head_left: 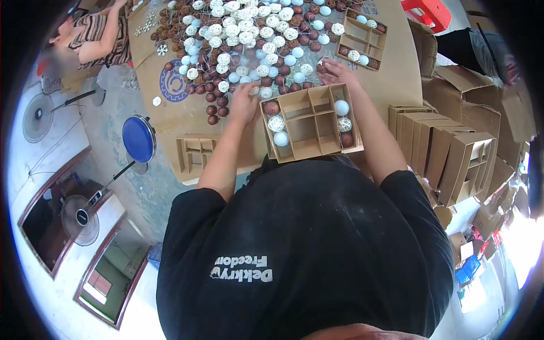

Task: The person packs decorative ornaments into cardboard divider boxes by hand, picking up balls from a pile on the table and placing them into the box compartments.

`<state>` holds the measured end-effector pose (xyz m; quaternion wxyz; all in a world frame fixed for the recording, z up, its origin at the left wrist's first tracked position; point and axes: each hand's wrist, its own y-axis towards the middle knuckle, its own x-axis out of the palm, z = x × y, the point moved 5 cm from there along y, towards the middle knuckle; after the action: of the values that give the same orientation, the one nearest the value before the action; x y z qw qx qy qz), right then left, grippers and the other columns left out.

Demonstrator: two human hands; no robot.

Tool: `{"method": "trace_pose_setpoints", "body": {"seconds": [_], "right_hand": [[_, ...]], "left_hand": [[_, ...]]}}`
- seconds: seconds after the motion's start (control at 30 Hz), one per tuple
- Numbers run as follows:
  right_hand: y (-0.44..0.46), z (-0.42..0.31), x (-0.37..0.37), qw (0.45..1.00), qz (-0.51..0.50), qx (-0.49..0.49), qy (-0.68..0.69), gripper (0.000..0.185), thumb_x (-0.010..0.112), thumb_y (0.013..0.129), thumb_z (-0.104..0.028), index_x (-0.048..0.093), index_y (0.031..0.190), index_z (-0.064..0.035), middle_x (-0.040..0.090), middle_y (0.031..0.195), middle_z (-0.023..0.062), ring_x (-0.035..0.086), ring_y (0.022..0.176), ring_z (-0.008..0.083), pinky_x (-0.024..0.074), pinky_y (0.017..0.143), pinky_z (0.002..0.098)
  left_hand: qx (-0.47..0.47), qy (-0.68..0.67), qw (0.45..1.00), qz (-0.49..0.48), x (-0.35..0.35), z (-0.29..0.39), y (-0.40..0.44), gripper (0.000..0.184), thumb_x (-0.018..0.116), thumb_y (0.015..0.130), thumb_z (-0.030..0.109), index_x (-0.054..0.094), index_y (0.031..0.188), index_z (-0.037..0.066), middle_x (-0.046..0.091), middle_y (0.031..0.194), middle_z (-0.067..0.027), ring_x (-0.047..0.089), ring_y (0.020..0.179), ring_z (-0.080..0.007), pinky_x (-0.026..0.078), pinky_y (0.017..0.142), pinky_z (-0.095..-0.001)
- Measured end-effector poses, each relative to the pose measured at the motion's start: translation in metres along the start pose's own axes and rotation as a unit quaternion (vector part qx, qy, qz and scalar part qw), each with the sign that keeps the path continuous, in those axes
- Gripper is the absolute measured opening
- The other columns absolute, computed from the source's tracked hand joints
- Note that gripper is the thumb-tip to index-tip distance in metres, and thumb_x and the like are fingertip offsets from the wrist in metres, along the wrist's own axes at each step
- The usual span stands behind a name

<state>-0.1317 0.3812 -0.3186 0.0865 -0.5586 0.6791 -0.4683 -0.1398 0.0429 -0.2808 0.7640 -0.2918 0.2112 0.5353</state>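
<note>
An open cardboard box with dividers (302,116) rests tilted at the table's near edge, against the black shirt. Its left column holds a brown, a white woven and a pale blue ball; its right column holds a pale blue, a white woven and a brown ball. The middle compartments are bare. Beyond its left corner, my left hand (245,103) is closed at the edge of the ball pile (243,34); what its fingers hold is hidden. Past the box's right corner, my right hand (340,75) has its fingers round a brown ball (321,68).
Another divided box (362,39) with several balls lies at the back right, a third (195,154) at the near left. Flattened cartons (442,150) are stacked at right. A person (105,37) is at the far left, beyond a blue stool (139,139).
</note>
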Motion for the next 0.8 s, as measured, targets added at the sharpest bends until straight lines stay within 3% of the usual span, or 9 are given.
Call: {"method": "trace_pose_setpoints", "body": {"seconds": [0.2, 0.3, 0.47, 0.63, 0.73, 0.8], "right_hand": [[-0.029, -0.040, 0.007, 0.997, 0.018, -0.066, 0.034, 0.031, 0.069, 0.100, -0.016, 0.059, 0.126, -0.0024, 0.070, 0.112, 0.0087, 0.071, 0.099, 0.0233, 0.0586, 0.082, 0.0350], [-0.042, -0.063, 0.012, 0.990, -0.002, -0.139, 0.010, 0.029, 0.071, 0.098, -0.010, 0.061, 0.123, -0.0003, 0.071, 0.109, 0.0089, 0.071, 0.096, 0.0191, 0.0583, 0.077, 0.0287], [-0.049, -0.067, 0.007, 0.986, 0.016, -0.152, -0.073, 0.032, 0.072, 0.098, -0.014, 0.061, 0.125, -0.0009, 0.072, 0.108, 0.0063, 0.070, 0.094, 0.0155, 0.0533, 0.077, 0.0263], [-0.041, -0.053, 0.006, 0.990, 0.049, -0.123, -0.047, 0.033, 0.074, 0.097, -0.016, 0.063, 0.123, 0.0000, 0.072, 0.110, 0.0076, 0.069, 0.092, 0.0164, 0.0584, 0.080, 0.0285], [-0.038, -0.050, 0.011, 0.988, 0.050, -0.130, -0.071, 0.033, 0.074, 0.097, -0.015, 0.063, 0.125, -0.0003, 0.071, 0.111, 0.0086, 0.069, 0.094, 0.0170, 0.0597, 0.085, 0.0297], [-0.038, -0.050, 0.014, 0.987, 0.044, -0.133, -0.080, 0.033, 0.075, 0.096, -0.015, 0.064, 0.123, 0.0003, 0.072, 0.110, 0.0089, 0.070, 0.093, 0.0161, 0.0589, 0.082, 0.0281]], "left_hand": [[-0.022, 0.095, 0.995, -0.029, 0.014, -0.033, 0.003, 0.043, 0.075, 0.082, 0.012, 0.067, 0.124, 0.013, 0.060, 0.118, -0.0216, 0.059, 0.113, -0.0412, 0.048, 0.100, -0.0494], [-0.039, 0.133, 0.989, -0.047, 0.021, -0.038, 0.006, 0.042, 0.080, 0.083, 0.020, 0.068, 0.122, 0.011, 0.061, 0.118, -0.0220, 0.060, 0.111, -0.0417, 0.049, 0.099, -0.0493], [-0.035, 0.105, 0.994, -0.024, 0.018, -0.035, 0.007, 0.041, 0.080, 0.082, 0.023, 0.069, 0.120, 0.011, 0.062, 0.116, -0.0222, 0.062, 0.107, -0.0414, 0.050, 0.096, -0.0489], [-0.054, 0.114, 0.990, -0.064, 0.009, -0.030, 0.009, 0.041, 0.080, 0.082, 0.022, 0.069, 0.118, 0.007, 0.064, 0.117, -0.0204, 0.063, 0.110, -0.0389, 0.050, 0.097, -0.0456], [-0.039, 0.103, 0.993, -0.041, 0.006, -0.028, 0.006, 0.038, 0.080, 0.081, 0.020, 0.070, 0.115, 0.007, 0.066, 0.118, -0.0194, 0.063, 0.111, -0.0388, 0.050, 0.098, -0.0451], [-0.042, 0.098, 0.994, -0.031, 0.005, -0.027, 0.004, 0.037, 0.081, 0.081, 0.020, 0.070, 0.114, 0.008, 0.066, 0.119, -0.0192, 0.063, 0.112, -0.0386, 0.050, 0.097, -0.0452]]}}
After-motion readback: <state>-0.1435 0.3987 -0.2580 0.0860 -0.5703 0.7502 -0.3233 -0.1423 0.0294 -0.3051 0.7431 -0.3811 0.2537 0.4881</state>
